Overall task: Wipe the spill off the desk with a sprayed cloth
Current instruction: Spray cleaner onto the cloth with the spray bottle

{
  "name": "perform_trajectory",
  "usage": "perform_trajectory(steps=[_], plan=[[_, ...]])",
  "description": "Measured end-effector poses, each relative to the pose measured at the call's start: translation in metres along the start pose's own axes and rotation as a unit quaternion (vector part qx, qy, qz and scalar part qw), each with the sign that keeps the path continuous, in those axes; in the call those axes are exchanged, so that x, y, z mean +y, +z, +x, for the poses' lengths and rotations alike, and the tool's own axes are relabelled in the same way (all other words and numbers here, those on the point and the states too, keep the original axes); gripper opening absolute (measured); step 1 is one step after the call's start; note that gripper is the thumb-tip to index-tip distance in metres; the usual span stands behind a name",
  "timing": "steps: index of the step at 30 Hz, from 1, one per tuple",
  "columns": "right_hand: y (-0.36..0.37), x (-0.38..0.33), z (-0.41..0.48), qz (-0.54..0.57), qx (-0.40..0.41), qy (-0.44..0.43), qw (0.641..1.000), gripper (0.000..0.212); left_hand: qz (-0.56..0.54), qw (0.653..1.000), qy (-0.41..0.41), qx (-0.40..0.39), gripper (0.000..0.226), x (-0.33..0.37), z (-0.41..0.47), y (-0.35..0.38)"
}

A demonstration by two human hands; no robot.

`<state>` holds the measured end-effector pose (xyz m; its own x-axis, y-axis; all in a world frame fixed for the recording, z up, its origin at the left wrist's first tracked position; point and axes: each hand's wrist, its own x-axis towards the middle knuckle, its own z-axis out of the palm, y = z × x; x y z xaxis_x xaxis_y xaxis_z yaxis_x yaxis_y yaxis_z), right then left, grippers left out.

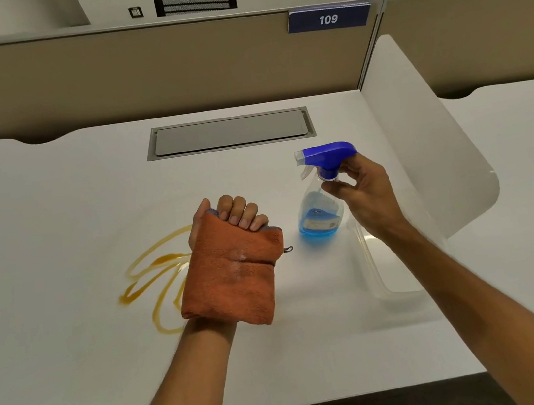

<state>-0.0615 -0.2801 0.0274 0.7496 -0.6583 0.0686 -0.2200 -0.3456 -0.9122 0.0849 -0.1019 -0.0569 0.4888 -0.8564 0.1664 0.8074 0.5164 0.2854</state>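
Here: one cloth (231, 277), one spray bottle (320, 208), one spill (152, 281).

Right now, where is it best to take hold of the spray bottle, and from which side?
Grip the spray bottle at its narrow neck under the blue trigger head, coming from its right, where the right hand already is. It stands upright, nozzle pointing left toward the cloth.

The cloth (231, 277) is orange, soft and fuzzy. The desk (51, 206) is white, smooth and a bit shiny. The spray bottle (320, 210) is clear plastic with a shiny blue plastic top. The spill (152, 278) looks wet and glossy. The wall panel (135, 73) looks like matt tan fabric.
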Motion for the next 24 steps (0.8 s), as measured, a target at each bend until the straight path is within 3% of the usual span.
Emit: perform_trajectory(steps=[8, 24], plan=[[0.006, 0.014, 0.012, -0.003, -0.006, 0.016, 1.0, 0.047, 0.037, 0.996, 0.011, 0.08, 0.041, -0.001, -0.001, 0.0], [0.01, 0.026, 0.011, 0.018, -0.017, 0.038, 0.999, 0.045, -0.005, 1.0, -0.012, 0.014, 0.045, -0.002, 0.002, -0.005]])
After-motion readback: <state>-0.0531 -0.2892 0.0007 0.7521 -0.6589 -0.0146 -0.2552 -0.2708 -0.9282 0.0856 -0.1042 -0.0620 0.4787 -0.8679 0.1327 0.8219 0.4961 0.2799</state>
